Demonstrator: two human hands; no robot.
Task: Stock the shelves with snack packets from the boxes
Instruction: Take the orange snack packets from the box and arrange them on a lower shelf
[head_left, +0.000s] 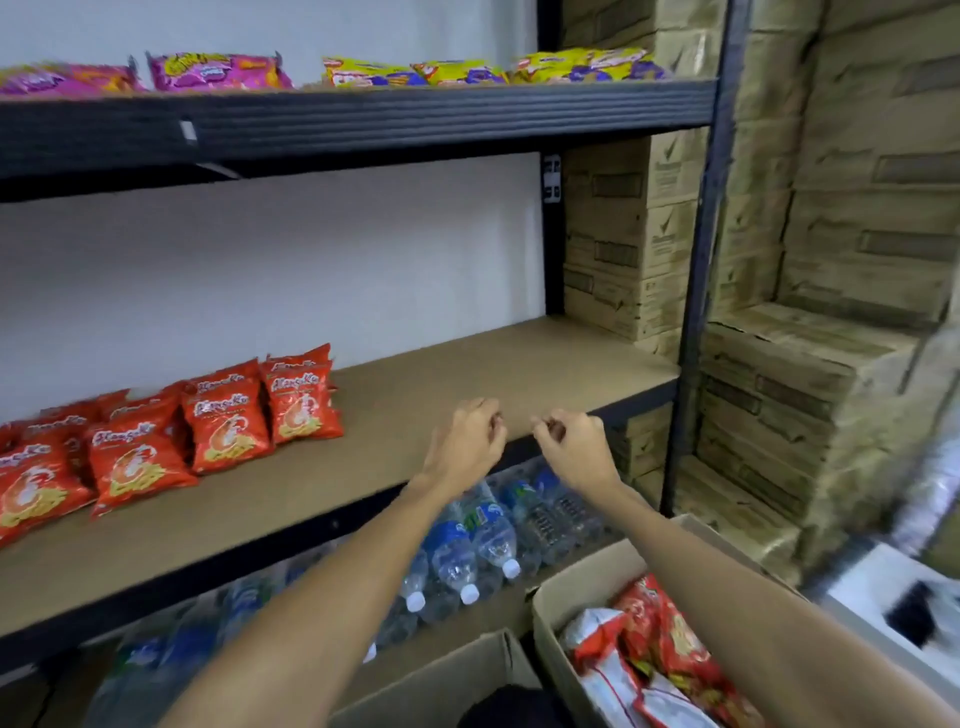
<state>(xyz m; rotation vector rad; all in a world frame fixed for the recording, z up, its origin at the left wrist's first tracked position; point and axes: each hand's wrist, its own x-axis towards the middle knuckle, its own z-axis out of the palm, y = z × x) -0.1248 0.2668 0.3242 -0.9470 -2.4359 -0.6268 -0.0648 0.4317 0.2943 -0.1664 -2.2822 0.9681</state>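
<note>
I see left hand (470, 439) and right hand (574, 447) above the middle shelf (467, 374) front edge, fingers curled in, nothing visibly held | red snack packets (223, 426) at its left end | open box (561, 597) lower right — more packets (670, 639) inside

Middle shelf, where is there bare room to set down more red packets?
The shelf board is bare from the rightmost red packets across to the right post, back to the wall. A bare strip also runs along the front edge before those packets. The left end is crowded with them.
</note>
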